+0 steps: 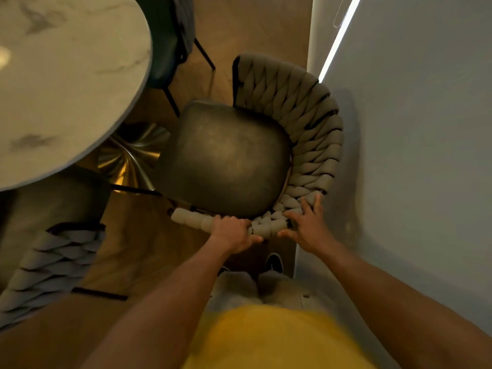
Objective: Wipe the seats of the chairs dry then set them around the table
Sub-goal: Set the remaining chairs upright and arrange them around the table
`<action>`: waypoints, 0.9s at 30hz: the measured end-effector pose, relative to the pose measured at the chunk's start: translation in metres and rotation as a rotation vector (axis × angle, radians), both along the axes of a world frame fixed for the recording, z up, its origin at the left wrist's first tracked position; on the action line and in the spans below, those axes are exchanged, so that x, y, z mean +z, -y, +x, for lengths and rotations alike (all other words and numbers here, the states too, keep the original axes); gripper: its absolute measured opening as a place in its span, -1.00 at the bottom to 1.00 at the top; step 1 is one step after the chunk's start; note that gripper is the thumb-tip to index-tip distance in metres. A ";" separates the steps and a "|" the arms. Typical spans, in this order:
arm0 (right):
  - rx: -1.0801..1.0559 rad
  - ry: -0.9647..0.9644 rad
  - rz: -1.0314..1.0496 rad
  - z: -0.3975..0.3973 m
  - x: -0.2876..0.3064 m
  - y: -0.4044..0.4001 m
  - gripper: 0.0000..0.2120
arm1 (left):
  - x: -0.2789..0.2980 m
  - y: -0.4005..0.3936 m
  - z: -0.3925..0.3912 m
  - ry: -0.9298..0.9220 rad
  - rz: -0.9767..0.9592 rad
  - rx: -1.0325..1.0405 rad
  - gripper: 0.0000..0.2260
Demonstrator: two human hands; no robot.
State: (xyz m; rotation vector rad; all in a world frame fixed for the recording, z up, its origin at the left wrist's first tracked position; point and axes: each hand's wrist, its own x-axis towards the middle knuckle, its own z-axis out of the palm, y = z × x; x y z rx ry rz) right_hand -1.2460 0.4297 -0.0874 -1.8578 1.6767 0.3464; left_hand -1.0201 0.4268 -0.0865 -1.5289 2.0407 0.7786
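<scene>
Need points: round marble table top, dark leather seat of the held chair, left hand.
Round marble table top (66, 83), head view, bare marble near the middle.
Dark leather chair seat (226, 158), head view, centre of the cushion.
Left hand (231, 233), head view, back of the hand, gripping the woven backrest.

Wood floor (255, 27), pale wall (426, 155) with a light strip (339, 38), yellow shirt (271, 339), dark shoe (274, 263)

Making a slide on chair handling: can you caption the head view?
Both hands, left gripping and right resting on it, hold a chair's woven backrest beside the round table.
</scene>
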 end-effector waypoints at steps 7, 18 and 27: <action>0.001 -0.030 0.019 0.047 -0.002 -0.032 -0.38 | -0.007 -0.027 0.051 -0.008 -0.051 -0.027 -0.45; -0.121 0.010 -0.176 0.012 0.007 0.017 -0.50 | -0.001 -0.042 0.064 -0.004 0.017 0.270 -0.04; -0.652 0.319 0.011 -0.029 0.002 0.129 0.02 | -0.002 -0.060 0.018 0.000 0.024 0.659 0.08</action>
